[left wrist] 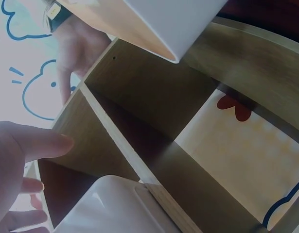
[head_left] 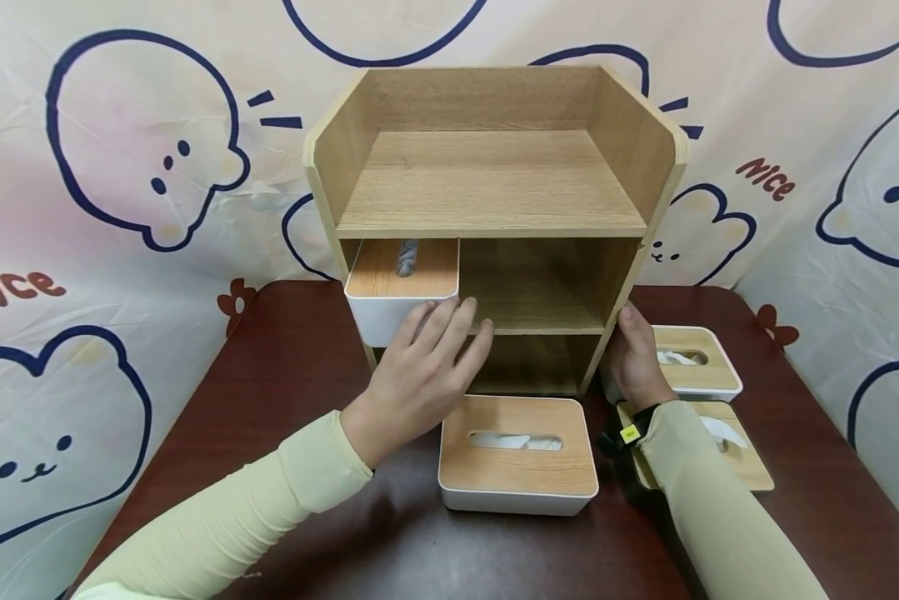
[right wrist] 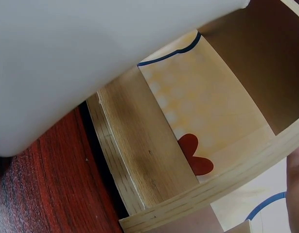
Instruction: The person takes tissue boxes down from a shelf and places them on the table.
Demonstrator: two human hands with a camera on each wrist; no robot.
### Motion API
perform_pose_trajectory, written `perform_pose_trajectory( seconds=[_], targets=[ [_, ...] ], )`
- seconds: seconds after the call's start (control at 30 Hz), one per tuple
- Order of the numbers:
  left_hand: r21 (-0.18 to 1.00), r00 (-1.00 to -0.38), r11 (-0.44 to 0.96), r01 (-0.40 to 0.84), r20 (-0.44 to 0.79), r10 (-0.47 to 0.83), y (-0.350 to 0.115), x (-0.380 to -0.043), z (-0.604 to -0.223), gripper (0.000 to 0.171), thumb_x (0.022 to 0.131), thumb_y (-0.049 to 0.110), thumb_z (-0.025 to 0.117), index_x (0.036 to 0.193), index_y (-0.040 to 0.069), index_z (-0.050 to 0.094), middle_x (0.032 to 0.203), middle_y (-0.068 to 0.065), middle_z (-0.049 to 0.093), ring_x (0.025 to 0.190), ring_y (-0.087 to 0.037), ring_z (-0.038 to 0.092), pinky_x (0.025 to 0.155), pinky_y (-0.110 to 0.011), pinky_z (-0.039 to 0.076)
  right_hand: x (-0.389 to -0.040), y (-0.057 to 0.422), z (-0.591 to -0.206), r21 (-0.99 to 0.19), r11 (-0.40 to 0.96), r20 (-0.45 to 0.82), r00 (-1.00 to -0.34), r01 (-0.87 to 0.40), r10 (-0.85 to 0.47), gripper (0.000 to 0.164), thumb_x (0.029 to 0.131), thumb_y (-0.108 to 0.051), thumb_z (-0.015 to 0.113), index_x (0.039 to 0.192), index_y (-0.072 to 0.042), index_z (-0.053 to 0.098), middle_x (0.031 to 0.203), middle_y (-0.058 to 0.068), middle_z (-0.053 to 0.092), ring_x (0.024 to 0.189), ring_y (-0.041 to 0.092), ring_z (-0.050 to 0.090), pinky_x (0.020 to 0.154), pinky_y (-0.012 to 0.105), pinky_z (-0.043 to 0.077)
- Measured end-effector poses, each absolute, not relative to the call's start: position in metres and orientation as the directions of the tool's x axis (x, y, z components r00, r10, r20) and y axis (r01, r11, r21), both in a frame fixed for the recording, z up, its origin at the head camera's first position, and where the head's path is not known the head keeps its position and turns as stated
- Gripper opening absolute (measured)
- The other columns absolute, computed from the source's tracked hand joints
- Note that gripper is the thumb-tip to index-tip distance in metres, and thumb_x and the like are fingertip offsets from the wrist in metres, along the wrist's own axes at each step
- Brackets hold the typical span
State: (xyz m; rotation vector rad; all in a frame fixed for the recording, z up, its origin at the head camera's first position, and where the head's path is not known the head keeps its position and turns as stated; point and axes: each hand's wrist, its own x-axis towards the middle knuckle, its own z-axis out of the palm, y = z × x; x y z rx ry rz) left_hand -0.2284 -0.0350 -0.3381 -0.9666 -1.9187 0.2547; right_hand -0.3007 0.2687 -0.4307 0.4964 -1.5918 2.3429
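Note:
My left hand (head_left: 422,367) has its fingers spread at the lower front corner of a white tissue box (head_left: 402,319) with a wood-look lid. That box sits in the left of the wooden shelf's (head_left: 494,179) middle level, its front sticking out past the edge. In the left wrist view the thumb (left wrist: 47,141) is extended beside the box, apart from it. My right hand (head_left: 639,354) rests against the outside of the shelf's right side panel; part of it is hidden there. Another tissue box (head_left: 520,454) stands on the table before the shelf.
To the right of the shelf are two more tissue boxes with light wooden lids, one farther back (head_left: 707,358) and one nearer (head_left: 745,462), partly under my right forearm. The dark red table (head_left: 284,367) meets a printed cloth backdrop (head_left: 119,250).

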Motion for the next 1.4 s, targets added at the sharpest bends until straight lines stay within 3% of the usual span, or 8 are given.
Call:
perform_pose_trajectory(
  seconds=[0.27, 0.67, 1.0, 1.4],
  targets=[
    [-0.520, -0.292, 0.679, 0.517, 0.639, 0.712, -0.037, -0.231, -0.335, 0.035, 0.096, 0.005, 0.041, 0.124, 0.004, 0.061, 0.128, -0.023, 0.053, 0.117, -0.037, 0.049, 0.096, -0.050, 0.039, -0.301, 0.270, -0.431, -0.848, -0.346, 0.421, -0.907, -0.401, 0.019, 0.050, 0.101, -0.039, 0.052, 0.141, -0.011, 0.051, 0.134, 0.007, 0.051, 0.125, 0.024, 0.041, 0.104, 0.035, 0.027],
    [-0.491, -0.375, 0.754, 0.437, 0.663, 0.648, -0.036, -0.239, -0.339, 0.052, 0.091, 0.010, 0.053, 0.143, 0.010, 0.048, 0.135, -0.025, 0.046, 0.117, -0.038, 0.046, 0.096, -0.051, 0.037, -0.301, 0.269, -0.431, -0.832, -0.366, 0.444, -0.896, -0.417, 0.012, 0.049, 0.101, -0.038, 0.052, 0.140, -0.009, 0.052, 0.131, 0.007, 0.053, 0.123, 0.024, 0.043, 0.103, 0.034, 0.028],
    [-0.475, -0.347, 0.774, 0.420, 0.703, 0.620, -0.036, -0.243, -0.340, 0.049, 0.092, 0.005, 0.053, 0.140, 0.010, 0.050, 0.135, -0.025, 0.048, 0.114, -0.036, 0.047, 0.089, -0.048, 0.038, -0.302, 0.270, -0.430, -0.843, -0.350, 0.433, -0.901, -0.408, 0.005, 0.051, 0.102, -0.038, 0.051, 0.143, -0.009, 0.049, 0.134, 0.009, 0.051, 0.125, 0.025, 0.041, 0.104, 0.036, 0.027],
    [-0.493, -0.401, 0.765, 0.414, 0.656, 0.640, -0.037, -0.246, -0.339, 0.046, 0.092, 0.007, 0.051, 0.138, 0.010, 0.052, 0.138, -0.025, 0.044, 0.120, -0.038, 0.043, 0.095, -0.051, 0.035, -0.301, 0.270, -0.430, -0.849, -0.344, 0.425, -0.905, -0.401, 0.005, 0.051, 0.102, -0.038, 0.050, 0.144, -0.009, 0.048, 0.135, 0.009, 0.049, 0.127, 0.026, 0.039, 0.105, 0.038, 0.024]
  ],
)
